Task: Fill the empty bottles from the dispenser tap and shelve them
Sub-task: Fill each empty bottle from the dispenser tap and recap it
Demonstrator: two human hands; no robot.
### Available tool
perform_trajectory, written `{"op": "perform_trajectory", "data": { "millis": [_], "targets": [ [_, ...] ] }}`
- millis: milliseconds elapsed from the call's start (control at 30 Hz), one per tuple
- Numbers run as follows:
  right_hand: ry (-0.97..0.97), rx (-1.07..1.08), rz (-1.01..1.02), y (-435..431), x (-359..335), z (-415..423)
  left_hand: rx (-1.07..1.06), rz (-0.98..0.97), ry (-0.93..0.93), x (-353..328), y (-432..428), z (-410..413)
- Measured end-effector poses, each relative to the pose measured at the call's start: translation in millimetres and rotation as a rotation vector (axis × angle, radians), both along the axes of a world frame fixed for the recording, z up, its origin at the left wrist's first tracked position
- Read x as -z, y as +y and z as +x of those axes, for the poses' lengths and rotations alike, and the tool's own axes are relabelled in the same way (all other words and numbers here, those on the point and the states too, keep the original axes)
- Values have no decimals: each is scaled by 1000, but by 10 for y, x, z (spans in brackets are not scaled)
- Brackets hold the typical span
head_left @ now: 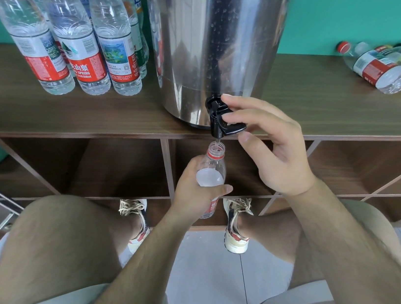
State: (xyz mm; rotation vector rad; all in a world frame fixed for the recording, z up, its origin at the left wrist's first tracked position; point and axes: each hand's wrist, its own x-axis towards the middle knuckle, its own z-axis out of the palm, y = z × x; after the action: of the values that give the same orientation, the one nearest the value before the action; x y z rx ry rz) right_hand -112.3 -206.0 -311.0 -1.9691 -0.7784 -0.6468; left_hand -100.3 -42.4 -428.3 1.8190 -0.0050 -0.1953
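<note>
A steel dispenser [219,33] stands on the wooden shelf top [19,100], its black tap [219,120] hanging over the front edge. My right hand [267,142] holds the tap lever, fingertips on top of it and thumb beneath. Water runs from the spout into an open clear bottle [213,170] with a red neck ring. My left hand [195,193] grips that bottle around its body, directly under the tap. The bottle's lower part is hidden by my fingers.
Several upright water bottles [81,47] with red and white labels stand left of the dispenser. A few empty bottles [383,67] lie on their sides at the right end. Open shelf compartments [119,168] sit below the top. My knees and shoes fill the foreground.
</note>
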Motion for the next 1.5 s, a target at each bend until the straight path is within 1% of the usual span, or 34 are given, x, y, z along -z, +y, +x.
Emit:
{"op": "perform_trajectory", "data": {
  "millis": [1500],
  "targets": [
    [-1, -1, -5, -10, -5, 0, -25, -14, 12, 43, -10, 6]
  ]
}}
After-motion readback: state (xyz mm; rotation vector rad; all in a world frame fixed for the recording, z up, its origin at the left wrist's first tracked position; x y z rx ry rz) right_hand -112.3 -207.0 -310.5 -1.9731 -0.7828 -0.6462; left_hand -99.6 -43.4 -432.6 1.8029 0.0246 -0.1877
